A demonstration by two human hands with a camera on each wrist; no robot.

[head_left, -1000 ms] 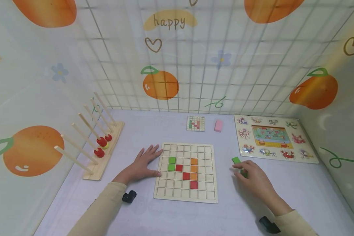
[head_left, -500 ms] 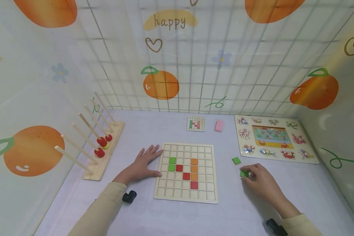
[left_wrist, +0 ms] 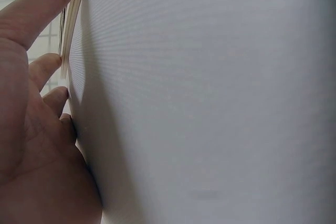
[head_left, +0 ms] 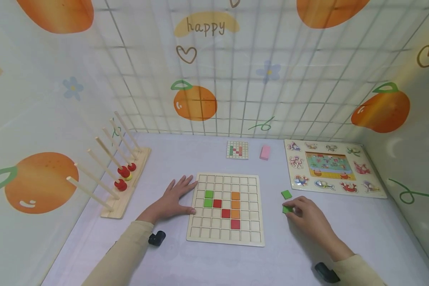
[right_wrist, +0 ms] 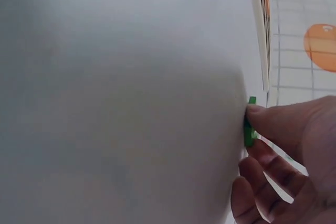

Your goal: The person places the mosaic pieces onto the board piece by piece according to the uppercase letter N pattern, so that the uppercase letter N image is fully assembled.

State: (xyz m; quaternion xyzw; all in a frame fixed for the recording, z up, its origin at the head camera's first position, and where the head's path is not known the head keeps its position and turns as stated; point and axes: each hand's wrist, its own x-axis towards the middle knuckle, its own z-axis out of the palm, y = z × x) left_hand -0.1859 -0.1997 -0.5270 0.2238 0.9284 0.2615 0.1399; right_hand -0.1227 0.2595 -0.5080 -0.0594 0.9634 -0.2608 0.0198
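A wooden grid board lies mid-table, with green, red and orange square tiles set in some of its cells. My left hand rests flat at the board's left edge, fingers spread; its thumb and fingertips touch the rim, as the left wrist view also shows. To the right of the board, my right hand pinches a green square tile between thumb and fingers, low over the table. In the right wrist view the same green tile shows edge-on. A second green tile lies just beyond it.
Behind the board lie a small pattern card and a pink block. A sea-animal puzzle board lies at the back right. On the left stands a wooden peg rack with several red and yellow beads.
Two green tiles were together by my right hand; one now lies alone on the table. With the other pinched, the hand drew back right, then moved left. The left hand stays put.
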